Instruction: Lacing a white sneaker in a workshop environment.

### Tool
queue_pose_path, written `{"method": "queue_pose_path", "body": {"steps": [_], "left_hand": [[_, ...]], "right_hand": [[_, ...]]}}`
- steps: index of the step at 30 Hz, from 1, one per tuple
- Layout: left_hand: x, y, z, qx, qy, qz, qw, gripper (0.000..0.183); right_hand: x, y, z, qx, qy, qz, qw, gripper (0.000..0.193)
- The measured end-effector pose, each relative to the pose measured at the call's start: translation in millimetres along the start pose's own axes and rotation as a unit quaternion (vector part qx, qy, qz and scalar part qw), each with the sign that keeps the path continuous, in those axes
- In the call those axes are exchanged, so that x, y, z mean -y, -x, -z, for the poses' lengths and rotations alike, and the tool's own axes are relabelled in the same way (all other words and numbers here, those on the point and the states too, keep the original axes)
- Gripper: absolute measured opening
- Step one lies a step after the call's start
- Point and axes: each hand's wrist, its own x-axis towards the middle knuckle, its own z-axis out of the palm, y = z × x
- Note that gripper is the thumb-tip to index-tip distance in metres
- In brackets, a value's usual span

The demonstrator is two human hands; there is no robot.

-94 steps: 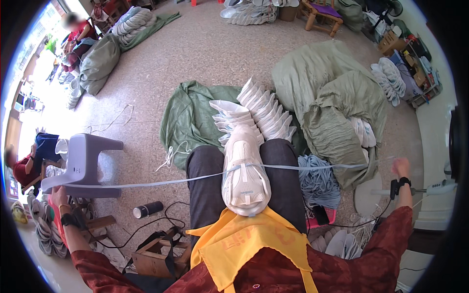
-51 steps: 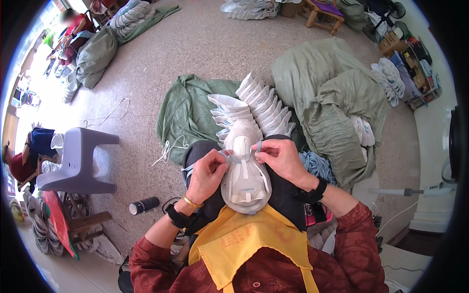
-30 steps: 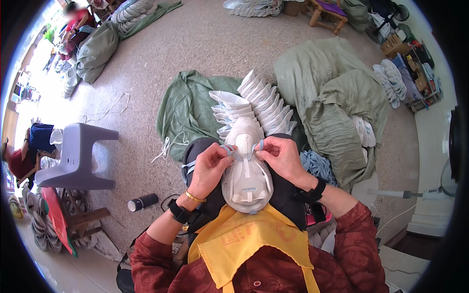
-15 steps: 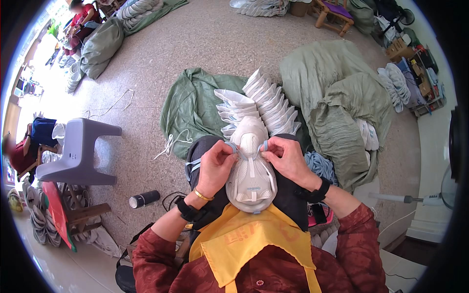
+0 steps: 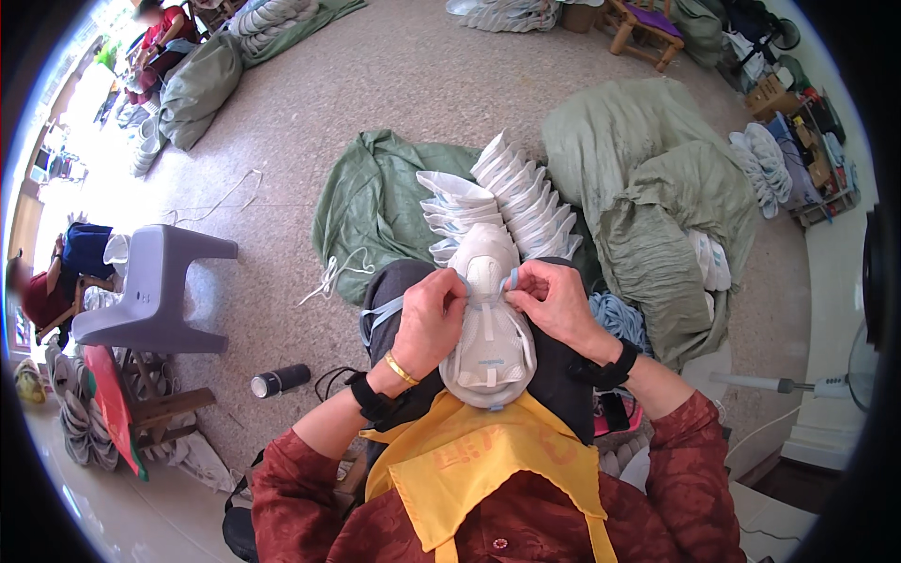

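Observation:
A white shoe upper (image 5: 488, 361) with mesh panels lies lengthwise across my lap, its toe pointing away from me. At its left edge my left hand (image 5: 430, 319) is closed in a pinch on a light blue shoelace. My right hand (image 5: 558, 298) pinches the lace (image 5: 511, 279) at the opposite edge. Between the hands the lace runs across the upper near its middle. More light blue laces (image 5: 383, 310) hang over my left thigh. How far the lace passes through the eyelets is hidden by my fingers.
Beyond my knees, stacked white uppers (image 5: 526, 202) rest on a green sack (image 5: 375, 188). A large green sack (image 5: 648, 169) and a bundle of blue laces (image 5: 619, 319) are at the right. To the left stand a grey plastic stool (image 5: 164, 286) and a black bottle (image 5: 280, 381). People sit farther left.
My left hand has turned slightly and shifted a little right, closer over the upper's edge. The right hand keeps its pinch. The whole view has shifted slightly.

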Motion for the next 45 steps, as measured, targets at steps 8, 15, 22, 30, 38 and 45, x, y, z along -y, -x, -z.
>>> {"method": "queue_pose_path", "body": {"steps": [8, 15, 22, 30, 38, 45], "left_hand": [[-2.6, 2.6, -4.5, -0.032, -0.043, -0.097, 0.994, 0.015], [-0.8, 1.3, -1.0, -0.018, 0.002, -0.008, 1.000, 0.015], [0.2, 6.3, -5.2, -0.041, 0.021, 0.049, 0.998, 0.022], [-6.4, 8.0, -3.0, -0.066, -0.001, 0.019, 0.998, 0.026], [-1.9, 9.6, -5.4, -0.057, -0.011, 0.000, 0.998, 0.016], [-4.4, 9.6, -3.2, -0.042, -0.012, 0.026, 0.999, 0.017]], "right_hand": [[15.7, -4.2, 2.7, 0.010, 0.049, 0.012, 0.999, 0.008], [20.6, -4.9, 3.3, 0.023, 0.056, 0.022, 0.998, 0.009], [13.5, -2.7, 2.5, -0.005, 0.034, 0.003, 0.999, 0.014], [16.3, 2.1, -0.7, -0.041, 0.049, 0.026, 0.998, 0.015], [11.4, 1.1, 1.9, -0.016, 0.098, 0.032, 0.995, 0.015], [24.3, 5.6, 1.1, -0.042, 0.081, 0.046, 0.995, 0.015]]}}
